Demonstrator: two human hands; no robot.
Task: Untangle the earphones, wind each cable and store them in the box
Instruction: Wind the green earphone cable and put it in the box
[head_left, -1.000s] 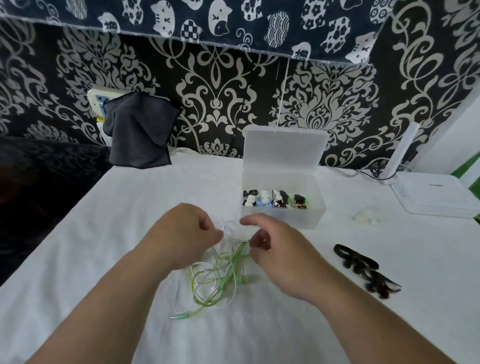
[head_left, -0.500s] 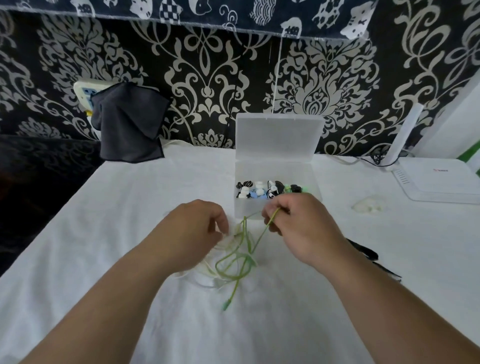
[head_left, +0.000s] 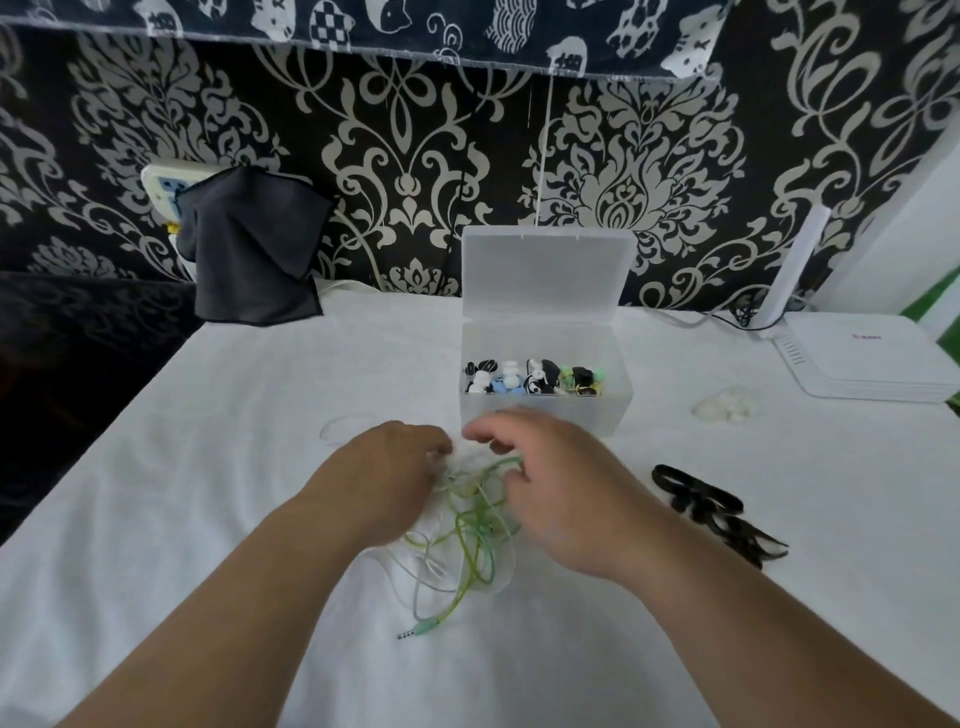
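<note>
Fingers of both hands are pinching into the tangled green and white earphone cables on the white-clothed table, nothing wound yet, the clear plastic box standing open, partly filled.

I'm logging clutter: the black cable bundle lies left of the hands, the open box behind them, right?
Not quite. The head view shows the black cable bundle lying right of the hands, beyond the right hand. The open box does sit behind them.
</note>
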